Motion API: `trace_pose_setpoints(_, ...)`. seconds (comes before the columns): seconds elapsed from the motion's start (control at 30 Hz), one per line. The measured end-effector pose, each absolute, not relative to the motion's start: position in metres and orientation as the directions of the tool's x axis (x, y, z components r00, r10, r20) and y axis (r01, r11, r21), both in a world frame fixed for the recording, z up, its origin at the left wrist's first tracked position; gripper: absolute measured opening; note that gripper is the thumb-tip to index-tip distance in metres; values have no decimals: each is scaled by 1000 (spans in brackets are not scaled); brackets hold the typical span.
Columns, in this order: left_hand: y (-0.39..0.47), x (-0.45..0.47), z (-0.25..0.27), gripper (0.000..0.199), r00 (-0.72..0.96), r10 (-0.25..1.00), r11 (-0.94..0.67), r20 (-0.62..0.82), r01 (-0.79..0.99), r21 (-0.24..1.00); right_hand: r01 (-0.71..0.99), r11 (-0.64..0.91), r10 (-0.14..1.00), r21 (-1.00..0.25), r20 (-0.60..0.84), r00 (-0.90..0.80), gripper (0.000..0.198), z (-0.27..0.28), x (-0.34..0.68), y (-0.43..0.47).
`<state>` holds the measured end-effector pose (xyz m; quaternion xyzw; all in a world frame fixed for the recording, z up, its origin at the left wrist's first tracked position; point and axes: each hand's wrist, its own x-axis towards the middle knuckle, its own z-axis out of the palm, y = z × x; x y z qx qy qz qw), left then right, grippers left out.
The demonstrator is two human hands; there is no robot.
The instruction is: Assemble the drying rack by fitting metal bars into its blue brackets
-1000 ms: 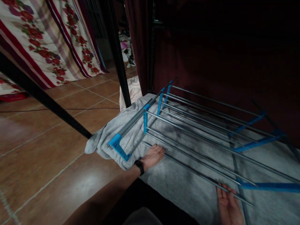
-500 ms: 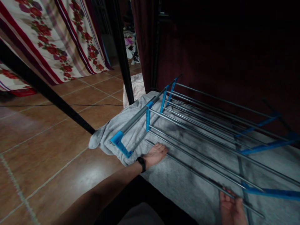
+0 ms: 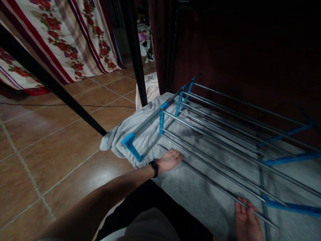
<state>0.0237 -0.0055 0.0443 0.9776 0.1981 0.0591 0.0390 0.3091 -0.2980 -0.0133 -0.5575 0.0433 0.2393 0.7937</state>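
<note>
A loose metal rod (image 3: 210,181) runs slantwise in front of me, both its ends free. Near its left end, my left hand (image 3: 171,160), with a black band (image 3: 153,169) on the wrist, is closed over it. Palm up near the other end, my right hand (image 3: 247,217) grips it between thumb and fingers. Just beyond lies a drying rack (image 3: 162,123) of parallel metal rods joined by blue plastic brackets. At the rack's left end a blue corner piece (image 3: 130,144) caps a grey tube.
The rack rests on a grey blanket (image 3: 185,190). Black metal posts (image 3: 140,77) rise at the left, beyond them a tiled floor (image 3: 75,147) with a thin cable (image 3: 100,105). A floral curtain (image 3: 57,43) hangs at the back left; a dark red panel (image 3: 200,50) stands behind the rack.
The view has shifted slightly, so the rack and blanket's left end appear a little further right and higher. Both hands keep their hold on the rod, which has hardly moved.
</note>
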Motion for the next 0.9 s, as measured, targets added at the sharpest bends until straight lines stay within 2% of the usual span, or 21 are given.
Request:
trace_pose_setpoints(0.17, -6, 25, 45, 33, 926, 367, -930, 88, 361, 70, -449, 249, 327, -858, -362, 873, 30, -10, 308, -298)
trace_pose_setpoints(0.27, -6, 25, 45, 33, 921, 377, -923, 100, 366, 115, -443, 250, 339, -861, -350, 873, 30, -12, 309, -298)
trace_pose_setpoints(0.37, -7, 26, 46, 34, 914, 396, -913, 90, 381, 146, -437, 275, 338, -857, -339, 878, 31, -17, 312, -298)
trace_pose_setpoints(0.5, -7, 28, 48, 34, 918, 394, -916, 50, 387, 107, -451, 334, 346, -827, -338, 875, 34, -21, 315, -298)
trace_pose_setpoints(0.73, -5, 29, 47, 36, 938, 339, -941, 68, 336, 45, -462, 310, 340, -831, -357, 870, 15, -17, 314, -299)
trace_pose_setpoints(0.9, -6, 29, 44, 39, 930, 352, -935, 102, 347, 69, -455, 332, 340, -826, -345, 875, 16, -17, 314, -300)
